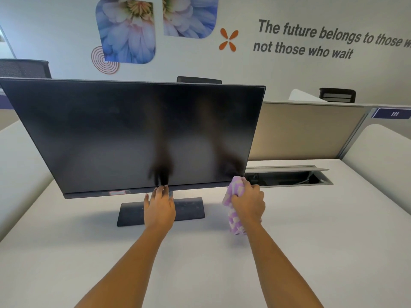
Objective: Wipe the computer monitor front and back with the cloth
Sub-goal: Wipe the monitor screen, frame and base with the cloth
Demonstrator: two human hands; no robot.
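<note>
Purple and white cloth (235, 215) is bunched in the right hand (249, 202), whose fingers (242, 197) curl around it. Its top touches the lower right corner of the dark monitor (133, 134). The monitor stands on a flat base (191, 207) on the white desk (200, 267). The left hand (159, 208) is stretched flat, with fingers straight and close together, tips touching the lower edge of the screen.

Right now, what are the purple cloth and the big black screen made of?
The cloth looks like soft, fluffy fabric, maybe microfibre: its purple and white squares look fuzzy, and it bunches up in the right hand. The screen looks like smooth, slightly shiny plastic or glass: it dimly mirrors that hand.
</note>
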